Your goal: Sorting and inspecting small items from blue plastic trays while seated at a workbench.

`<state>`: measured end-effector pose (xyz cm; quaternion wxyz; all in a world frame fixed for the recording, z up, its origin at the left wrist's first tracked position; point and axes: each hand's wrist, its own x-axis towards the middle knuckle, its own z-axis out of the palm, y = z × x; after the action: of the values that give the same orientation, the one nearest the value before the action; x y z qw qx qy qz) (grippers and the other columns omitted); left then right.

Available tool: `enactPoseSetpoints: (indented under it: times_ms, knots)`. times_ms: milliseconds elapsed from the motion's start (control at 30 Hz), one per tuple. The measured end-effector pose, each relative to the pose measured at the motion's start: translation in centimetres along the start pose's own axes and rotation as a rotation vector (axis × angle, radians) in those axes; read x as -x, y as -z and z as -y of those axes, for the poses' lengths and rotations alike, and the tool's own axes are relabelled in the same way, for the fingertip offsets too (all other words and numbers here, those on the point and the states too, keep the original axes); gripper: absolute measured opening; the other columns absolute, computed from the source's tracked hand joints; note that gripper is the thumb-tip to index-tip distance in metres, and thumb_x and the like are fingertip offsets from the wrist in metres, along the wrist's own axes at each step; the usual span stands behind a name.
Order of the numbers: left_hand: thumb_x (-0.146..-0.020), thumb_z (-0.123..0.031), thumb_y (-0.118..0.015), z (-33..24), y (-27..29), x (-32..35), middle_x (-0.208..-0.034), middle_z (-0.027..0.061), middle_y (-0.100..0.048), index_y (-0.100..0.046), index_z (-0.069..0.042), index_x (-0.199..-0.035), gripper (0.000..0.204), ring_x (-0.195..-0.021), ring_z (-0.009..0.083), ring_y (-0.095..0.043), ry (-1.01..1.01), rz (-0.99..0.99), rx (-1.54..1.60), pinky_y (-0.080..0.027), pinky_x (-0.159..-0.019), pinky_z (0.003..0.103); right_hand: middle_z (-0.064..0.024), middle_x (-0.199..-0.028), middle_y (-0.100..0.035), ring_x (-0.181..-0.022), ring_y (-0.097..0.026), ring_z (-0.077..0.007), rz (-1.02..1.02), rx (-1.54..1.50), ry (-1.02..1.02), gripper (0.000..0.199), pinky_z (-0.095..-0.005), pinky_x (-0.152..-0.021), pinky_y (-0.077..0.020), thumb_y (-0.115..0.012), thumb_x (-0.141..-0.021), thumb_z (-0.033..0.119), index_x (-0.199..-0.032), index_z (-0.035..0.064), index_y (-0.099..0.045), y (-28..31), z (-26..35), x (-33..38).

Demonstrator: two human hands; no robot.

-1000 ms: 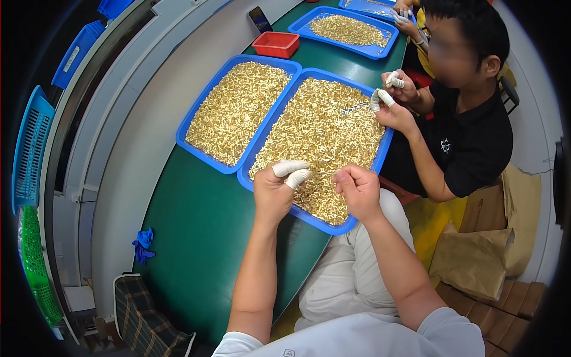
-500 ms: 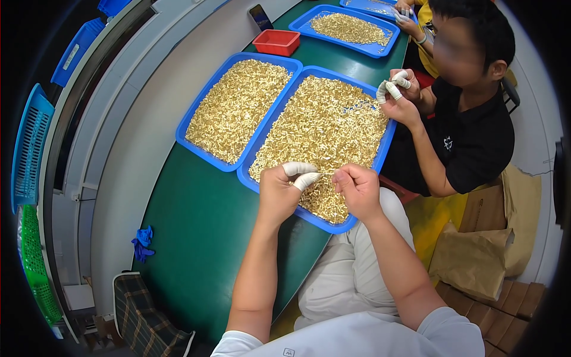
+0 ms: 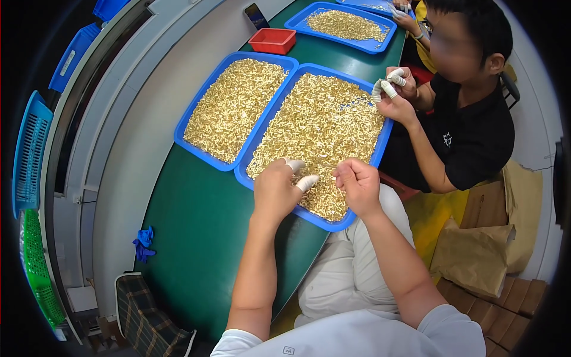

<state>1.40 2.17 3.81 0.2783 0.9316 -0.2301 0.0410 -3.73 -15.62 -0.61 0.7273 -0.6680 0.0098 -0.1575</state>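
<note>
Above the near end of a blue tray [image 3: 334, 226] full of small gold-coloured metal pieces [image 3: 324, 128], my two hands face each other. My left hand [image 3: 276, 189] has white covers on its thumb and forefinger, which stand apart with nothing visible between them. The bare fingers of my right hand [image 3: 361, 187] are curled into a pinch; whatever is in them is too small to make out. Under both hands lie loose gold pieces. A second blue tray [image 3: 196, 150], also filled with such pieces, stands against the first on its left.
A red bin [image 3: 272, 41], a phone [image 3: 256, 16] and another blue tray [image 3: 372, 46] of pieces are farther up the green table [image 3: 184, 238]. Crumpled blue gloves [image 3: 143, 244] lie at left. A co-worker's covered fingers [image 3: 389, 89] are over the tray's right edge. Brown paper bags [image 3: 470, 256] stand right.
My left thumb and forefinger have parted, letting go of the thin piece that was between my hands. My right hand keeps its pinch in nearly the same place.
</note>
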Motion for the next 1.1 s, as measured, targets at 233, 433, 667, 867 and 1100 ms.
enactPoseSetpoints:
  times_ms: [233,433,667,867,1100]
  knots:
    - [-0.078,-0.013,-0.077,0.7,-2.0,0.3,-0.074,0.0112,-0.063,-0.073,-0.005,-0.091,0.015,-0.063,0.0247,-0.059,-0.018,0.037,0.090,-0.047,-0.060,0.036,-0.0001,-0.062,-0.058,-0.056,-0.049,-0.0040,0.028,0.072,0.006,0.029,-0.0208,-0.052,-0.0389,-0.056,-0.099,0.019,-0.077,0.0003,-0.063,-0.1,0.5,-0.2]
    - [-0.083,-0.007,-0.074,1.3,-3.6,0.2,-0.078,0.0065,-0.068,-0.073,-0.002,-0.095,0.012,-0.067,0.0145,-0.061,0.138,-0.119,0.501,-0.048,-0.062,0.028,-0.0005,-0.061,-0.058,-0.056,-0.051,-0.0047,0.029,0.063,0.021,0.029,-0.0212,-0.052,-0.0399,-0.056,-0.099,0.020,-0.078,0.0000,-0.063,-0.3,0.4,-0.2]
    - [-0.082,0.006,-0.071,1.8,-3.4,0.2,-0.092,0.0052,-0.071,-0.070,-0.001,-0.101,0.020,-0.082,0.0121,-0.066,0.266,-0.078,1.189,-0.053,-0.075,0.025,-0.0016,-0.061,-0.059,-0.056,-0.053,-0.0057,0.038,0.150,0.022,0.028,-0.0223,-0.052,-0.0409,-0.057,-0.098,0.017,-0.077,-0.0004,-0.063,0.0,0.1,-0.4]
    - [-0.081,0.007,-0.071,2.5,-3.3,0.5,-0.092,0.0057,-0.071,-0.071,-0.001,-0.099,0.020,-0.083,0.0121,-0.065,0.226,-0.011,1.255,-0.053,-0.076,0.026,-0.0017,-0.058,-0.057,-0.053,-0.051,-0.0065,0.079,0.257,0.059,0.027,-0.0246,-0.049,-0.0393,-0.058,-0.096,0.015,-0.074,0.0001,-0.063,-0.3,0.4,-0.5]
    - [-0.082,0.005,-0.071,2.0,-2.0,0.4,-0.089,0.0060,-0.071,-0.072,-0.001,-0.095,0.015,-0.082,0.0129,-0.066,0.199,0.001,1.079,-0.053,-0.073,0.026,-0.0018,-0.057,-0.056,-0.052,-0.048,-0.0072,0.089,0.275,0.085,0.027,-0.0257,-0.049,-0.0376,-0.061,-0.094,0.014,-0.072,-0.0006,-0.062,-0.2,0.5,-0.5]
